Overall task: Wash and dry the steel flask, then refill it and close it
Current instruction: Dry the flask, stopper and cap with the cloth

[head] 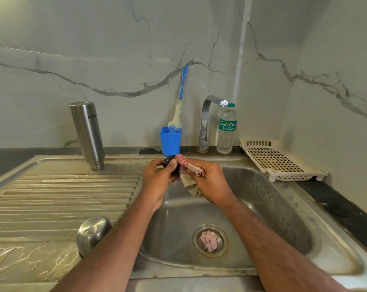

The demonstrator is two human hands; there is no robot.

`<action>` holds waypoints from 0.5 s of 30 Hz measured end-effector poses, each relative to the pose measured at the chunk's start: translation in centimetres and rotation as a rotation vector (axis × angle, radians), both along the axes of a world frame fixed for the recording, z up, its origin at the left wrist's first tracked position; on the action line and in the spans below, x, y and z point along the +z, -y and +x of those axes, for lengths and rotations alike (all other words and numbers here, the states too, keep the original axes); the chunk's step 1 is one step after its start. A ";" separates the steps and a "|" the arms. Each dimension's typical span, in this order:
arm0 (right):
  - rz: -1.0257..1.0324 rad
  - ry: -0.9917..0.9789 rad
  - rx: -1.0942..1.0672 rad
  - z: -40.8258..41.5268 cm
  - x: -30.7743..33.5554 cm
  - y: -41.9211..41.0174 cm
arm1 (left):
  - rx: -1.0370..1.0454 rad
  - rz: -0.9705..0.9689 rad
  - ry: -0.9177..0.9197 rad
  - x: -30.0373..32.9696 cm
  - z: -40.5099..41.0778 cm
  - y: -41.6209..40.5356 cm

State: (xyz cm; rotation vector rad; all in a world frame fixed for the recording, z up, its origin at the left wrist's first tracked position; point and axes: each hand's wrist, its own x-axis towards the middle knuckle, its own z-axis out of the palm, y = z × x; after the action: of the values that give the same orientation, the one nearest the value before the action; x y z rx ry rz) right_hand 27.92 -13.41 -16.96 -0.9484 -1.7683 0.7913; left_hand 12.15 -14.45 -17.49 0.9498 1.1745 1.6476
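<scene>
The steel flask [88, 133] stands upside down on the draining board, mouth down, leaning a little to the left. Its steel cup lid [92, 233] lies dome-up on the wet board at the front. Over the sink basin [273, 207], my left hand [157, 180] grips a small black stopper [168, 160]. My right hand [208, 184] holds a red-checked cloth [190, 168] pressed against the stopper, with the cloth's tail hanging below my fingers.
A blue cup [170, 140] with a blue-handled bottle brush [181, 98] stands behind the sink beside the tap [208, 121]. A clear water bottle [226, 129] stands right of the tap. A white slotted tray [281, 159] sits at the right. A pink wad lies in the drain [210, 240].
</scene>
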 end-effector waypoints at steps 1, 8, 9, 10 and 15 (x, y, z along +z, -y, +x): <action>0.010 0.041 -0.011 0.0 0.0 0.0 | -0.017 -0.018 0.081 0.2 -0.1 0.1; 0.018 0.220 -0.074 0.2 0.3 -0.3 | -0.143 -0.127 0.284 0.5 -0.6 0.4; 0.019 0.235 -0.069 0.4 0.3 -0.4 | -0.159 -0.134 0.306 0.6 -0.5 0.5; 0.026 0.250 -0.065 0.5 0.3 -0.3 | -0.170 -0.137 0.312 0.6 -0.5 0.5; 0.106 0.224 -0.064 0.5 0.3 -0.2 | -0.122 -0.063 0.163 0.4 -0.4 0.2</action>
State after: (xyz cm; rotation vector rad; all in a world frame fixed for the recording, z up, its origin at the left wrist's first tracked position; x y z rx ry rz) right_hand 28.38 -13.17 -16.68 -1.0496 -1.9405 0.5620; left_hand 11.72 -14.63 -17.12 0.8152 1.0321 1.5512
